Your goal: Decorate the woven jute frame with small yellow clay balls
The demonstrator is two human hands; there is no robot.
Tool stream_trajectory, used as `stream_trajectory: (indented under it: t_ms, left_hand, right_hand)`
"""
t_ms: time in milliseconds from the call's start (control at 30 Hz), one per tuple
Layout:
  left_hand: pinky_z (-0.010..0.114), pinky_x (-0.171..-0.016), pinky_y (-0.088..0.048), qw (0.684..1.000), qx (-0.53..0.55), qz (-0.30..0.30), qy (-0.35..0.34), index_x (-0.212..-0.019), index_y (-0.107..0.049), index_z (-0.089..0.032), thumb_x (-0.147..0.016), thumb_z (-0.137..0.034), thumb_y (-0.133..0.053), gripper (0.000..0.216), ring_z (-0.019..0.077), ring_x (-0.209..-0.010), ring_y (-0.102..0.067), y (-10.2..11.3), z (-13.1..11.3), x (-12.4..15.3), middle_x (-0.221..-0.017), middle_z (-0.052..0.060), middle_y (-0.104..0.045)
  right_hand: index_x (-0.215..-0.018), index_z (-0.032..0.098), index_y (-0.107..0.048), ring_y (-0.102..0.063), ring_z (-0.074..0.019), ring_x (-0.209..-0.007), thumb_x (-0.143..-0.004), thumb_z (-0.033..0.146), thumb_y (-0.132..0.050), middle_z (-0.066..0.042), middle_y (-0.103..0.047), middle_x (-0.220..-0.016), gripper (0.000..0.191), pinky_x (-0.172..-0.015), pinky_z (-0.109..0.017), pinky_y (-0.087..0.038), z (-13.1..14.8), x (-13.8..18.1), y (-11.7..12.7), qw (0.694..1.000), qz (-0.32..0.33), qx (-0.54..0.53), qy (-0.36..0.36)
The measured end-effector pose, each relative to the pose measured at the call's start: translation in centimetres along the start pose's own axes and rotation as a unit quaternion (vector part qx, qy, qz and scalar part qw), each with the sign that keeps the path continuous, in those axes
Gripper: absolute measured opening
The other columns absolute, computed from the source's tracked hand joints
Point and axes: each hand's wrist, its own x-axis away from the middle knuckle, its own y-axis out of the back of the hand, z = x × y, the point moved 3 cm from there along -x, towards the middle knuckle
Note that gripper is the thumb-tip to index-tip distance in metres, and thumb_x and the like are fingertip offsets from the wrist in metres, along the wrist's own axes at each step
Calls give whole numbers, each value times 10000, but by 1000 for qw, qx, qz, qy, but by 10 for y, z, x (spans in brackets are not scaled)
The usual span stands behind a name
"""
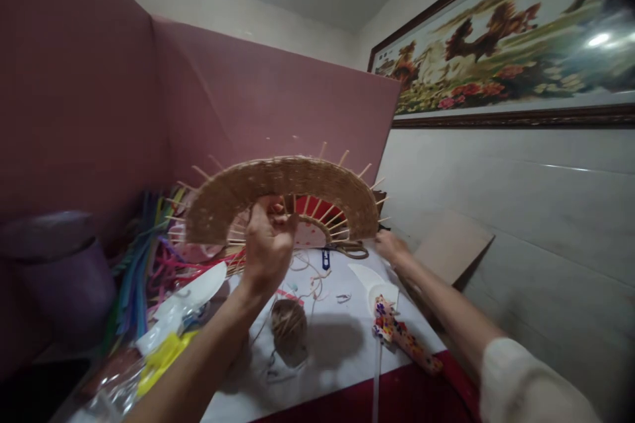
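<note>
My left hand (268, 244) is raised above the table, fingers closed on the inner edge of a woven twine basket (282, 192). The basket is tipped on its side, its wooden spokes sticking out around the rim. My right hand (389, 244) reaches to the far right of the table, just below the basket's right edge; its fingers are hidden behind the hand. A ball of brown twine (289, 330) lies on the white tabletop (337, 344) beneath my left forearm, with loose string trailing from it.
A floral-patterned glue gun (401, 337) lies at the table's right front. White plastic pieces (370, 277) and blue scissors handles (325, 258) sit mid-table. Coloured pipe cleaners (143, 258) and plastic bags (163, 344) crowd the left. Pink boards (272, 99) wall the back; a cardboard piece (451, 248) leans right.
</note>
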Motion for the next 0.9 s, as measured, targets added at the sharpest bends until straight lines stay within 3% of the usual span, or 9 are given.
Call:
stream_trajectory:
  t_ms: [133,233,300,367,467,567,733,900]
  left_hand:
    - [287,-679,-464,997,-29,72,3,-1029,-480,-185,-741,-173,-589,307,150,-724,-584,-8,16,17,-857,33,-576]
    - [304,-702,-466,995,-47,90,-2,-1016,-465,-199,-758,-193,-573,280,160,-744,-586,-4,26,31,-906,51,-571]
    - [318,-710,-466,992,-68,103,17,-1036,-450,-204,-766,-203,-561,292,173,-744,-593,0,33,40,-868,45,-576]
    - [327,-719,-465,989,-94,109,34,-1059,-438,-199,-764,-212,-555,318,180,-742,-597,4,40,47,-843,39,-575]
    - [332,-728,-464,981,-138,124,49,-1092,-434,-171,-746,-220,-561,372,188,-756,-599,7,49,54,-842,46,-579]
    - [334,-725,-461,974,-158,149,69,-1112,-439,-147,-728,-230,-571,414,204,-773,-605,8,57,59,-816,52,-601]
    - [341,-758,-454,973,-145,163,72,-1100,-441,-154,-729,-233,-565,400,209,-806,-611,9,62,65,-821,53,-606]
    - [335,-785,-455,973,-136,173,67,-1106,-434,-154,-725,-242,-561,411,204,-847,-606,11,60,69,-883,63,-604]
  right_hand:
    - [-1041,143,-648,-637,-258,-890,-878,246,-349,-139,-681,-997,355,-693,-323,-467,-21,15,44,989,-121,-53,-67]
    - [-1107,109,-588,-622,-239,-916,-916,310,-238,-150,-666,-1000,447,-739,-322,-462,-7,30,70,968,-218,-98,-80]
    - [-1049,135,-603,-610,-220,-906,-924,363,-254,-125,-662,-970,435,-766,-316,-457,15,48,86,931,-321,-172,-31]
    - [-951,168,-625,-597,-213,-875,-918,395,-314,-100,-647,-931,386,-782,-332,-453,42,70,96,888,-388,-235,75]
    - [-972,186,-610,-556,-227,-951,-903,379,-402,-93,-608,-981,292,-834,-370,-446,82,101,101,862,-391,-249,203]
    - [-1058,193,-583,-518,-245,-1030,-883,315,-471,-99,-572,-1070,241,-906,-416,-416,107,121,97,864,-369,-219,263]
    - [-1172,175,-528,-479,-279,-1096,-848,254,-520,-123,-540,-1171,334,-943,-456,-386,123,130,84,882,-347,-161,275]
    - [-1219,150,-489,-462,-282,-1126,-816,258,-561,-136,-525,-1223,424,-965,-459,-381,122,120,73,894,-334,-173,245]
